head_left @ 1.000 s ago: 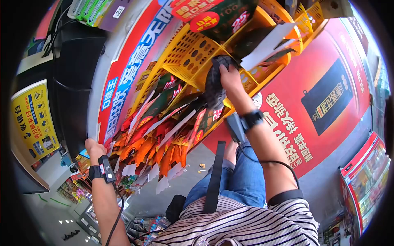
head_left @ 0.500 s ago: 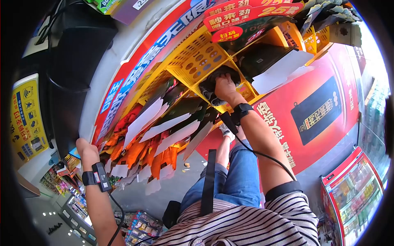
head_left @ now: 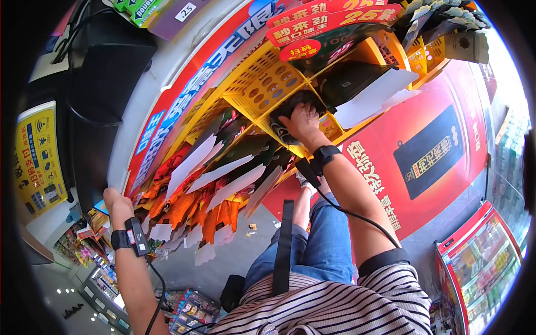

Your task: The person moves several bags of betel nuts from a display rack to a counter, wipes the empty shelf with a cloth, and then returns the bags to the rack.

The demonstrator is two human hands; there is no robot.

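My right hand (head_left: 304, 121) reaches into a compartment of the yellow basket rack (head_left: 262, 84), its fingers spread over dark packages (head_left: 285, 125). Whether it grips one cannot be made out. At the left, my left hand (head_left: 116, 200) rests by the lower end of the red and blue sign strip (head_left: 184, 100); its fingers are hidden. Dark green packs with white flaps (head_left: 237, 176) and orange packs (head_left: 215, 220) fill the compartments nearer my left. Another dark pack with a white flap (head_left: 371, 100) lies right of my right hand.
Red price cards (head_left: 329, 25) stand above the rack. A red poster panel (head_left: 413, 167) covers its right side. A black monitor (head_left: 106, 67) and yellow sign (head_left: 42, 159) are at the left. A red-framed cooler (head_left: 477, 262) stands at lower right.
My right hand's fingers and thumb are more spread over the dark packages. The view has shifted slightly, and my left hand stays in place.
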